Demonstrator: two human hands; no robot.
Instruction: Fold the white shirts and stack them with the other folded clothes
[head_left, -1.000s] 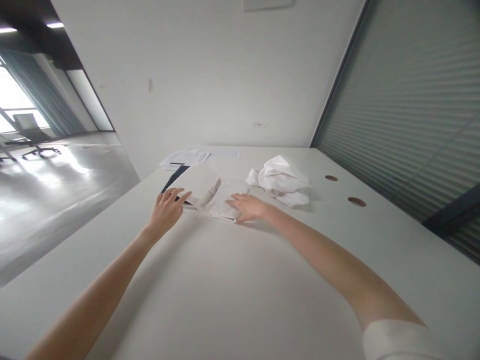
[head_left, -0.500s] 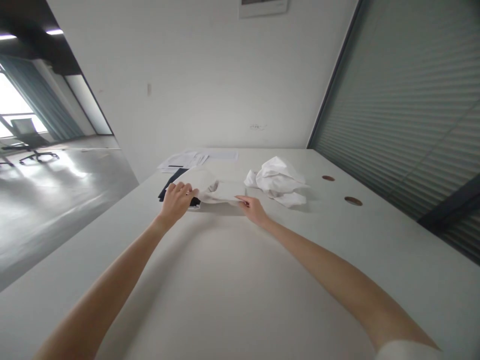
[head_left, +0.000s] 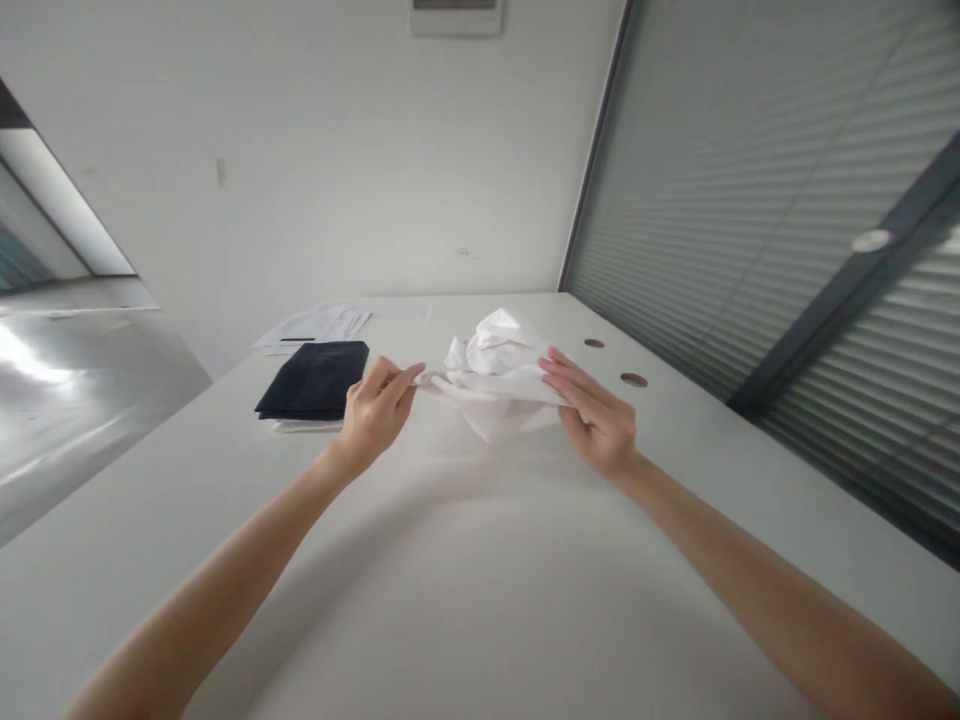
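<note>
Above the table, a thin white cloth (head_left: pixel 487 395) is stretched between my two hands. At its left end, my left hand (head_left: pixel 379 405) pinches a gathered corner between thumb and fingers. My right hand (head_left: pixel 596 410) grips the opposite end, thumb below and fingers extended over it. Right behind lies a crumpled white cloth (head_left: pixel 501 345), partly hidden; I cannot tell where one fabric ends and the other begins. Left of my left hand is a folded navy cloth (head_left: pixel 315 380), resting on a folded white piece (head_left: pixel 307 426).
Loose papers (head_left: pixel 319 324) lie at the far left of the white table (head_left: pixel 465 580), with a dark pen-like strip on them. Two round holes show in the tabletop, one being the nearer hole (head_left: pixel 634 380). A glass partition with blinds (head_left: pixel 750 230) borders the right side.
Both hands and the white cloth have shifted right, off the navy cloth, which is now uncovered. The view has turned right. My right hand's fingers have gone from a pinch to a flatter hold.
</note>
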